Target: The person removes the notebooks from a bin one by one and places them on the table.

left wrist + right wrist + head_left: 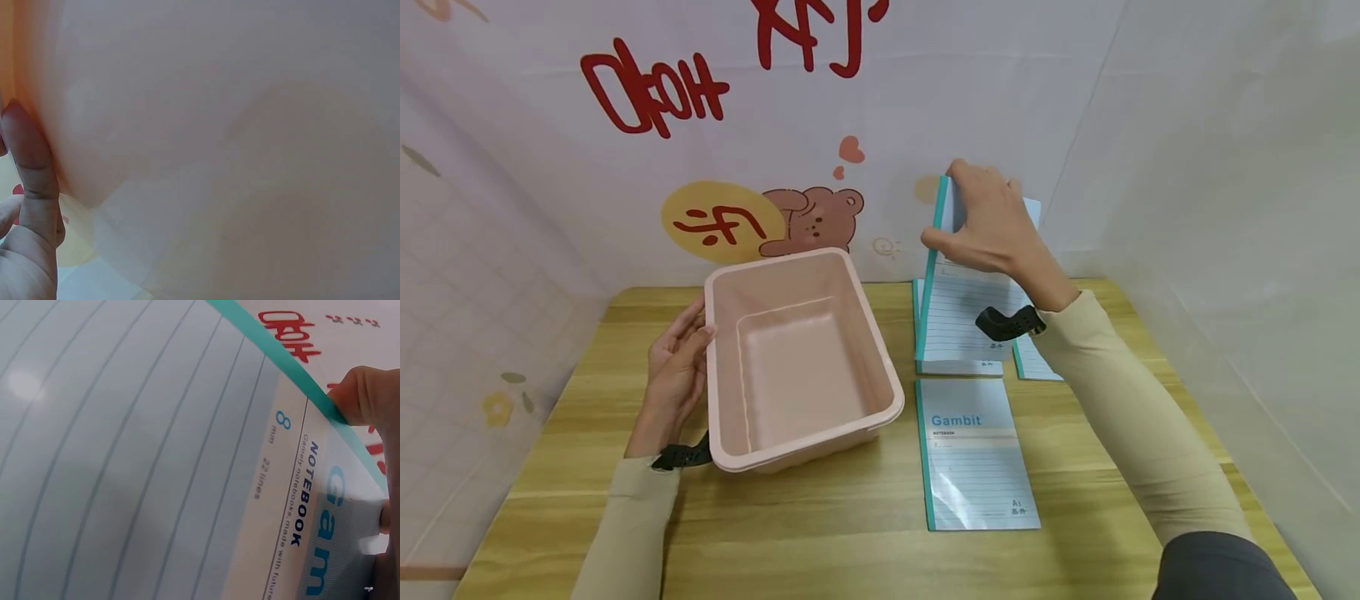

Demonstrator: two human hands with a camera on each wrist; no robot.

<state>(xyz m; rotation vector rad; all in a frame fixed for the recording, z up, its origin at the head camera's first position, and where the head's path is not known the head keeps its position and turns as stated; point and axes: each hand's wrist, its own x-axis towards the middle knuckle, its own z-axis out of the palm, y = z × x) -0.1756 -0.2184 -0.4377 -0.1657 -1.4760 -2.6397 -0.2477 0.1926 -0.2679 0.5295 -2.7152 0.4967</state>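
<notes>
My right hand (988, 221) grips a light-blue notebook (966, 308) by its upper part, thumb on the teal spine edge and fingers over the top. The notebook stands tilted up above another notebook (958, 367) lying on the table. In the right wrist view, the held notebook (156, 450) shows a lined cover with its title partly hidden by the fingers. My left hand (673, 358) rests against the left outer wall of a pink plastic basin (797, 375). Its fingers look fairly straight, and the left wrist view shows a straight digit touching the wall.
A notebook (977, 467) marked Gambit lies flat at the front, right of the basin. Part of another notebook (1036, 360) shows under the right forearm. All lie on a wood-grain table (820, 542). A printed white backdrop (925, 100) rises behind the table's far edge.
</notes>
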